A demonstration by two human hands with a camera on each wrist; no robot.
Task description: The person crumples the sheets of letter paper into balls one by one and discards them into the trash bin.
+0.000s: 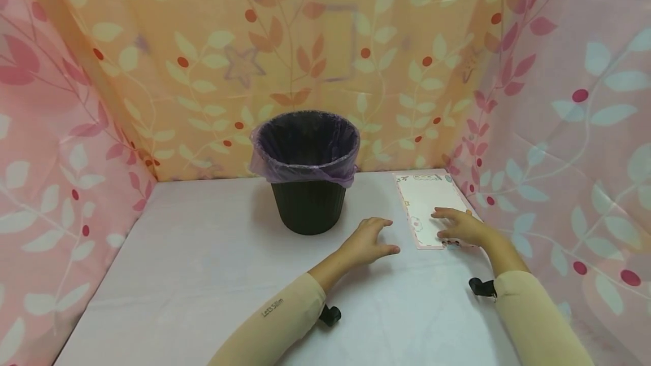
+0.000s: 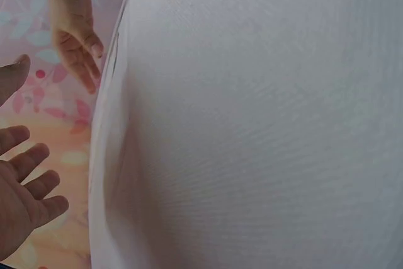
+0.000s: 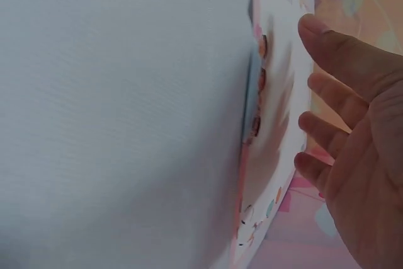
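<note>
A sheet of white paper (image 1: pixel 424 202) with a pink decorated border lies on the white tabletop at the right. Over its lower right part hovers my right hand (image 1: pixel 461 227), fingers spread and holding nothing. The right wrist view shows that hand (image 3: pixel 359 137) beside the paper (image 3: pixel 267 155), with a shadow on the sheet. To the left of the paper, my left hand (image 1: pixel 367 243) is above the table with thumb and fingers apart and nothing between them. In the left wrist view my left hand (image 2: pixel 25 187) has loosely extended fingers, and the right hand (image 2: pixel 75 36) appears beyond.
A black bin (image 1: pixel 309 205) lined with a purple plastic bag (image 1: pixel 305 173) stands at the back middle of the table (image 1: pixel 193 275). Leaf-patterned curtains, orange (image 1: pixel 203 95) behind and pink (image 1: pixel 600 146) at the sides, enclose the table.
</note>
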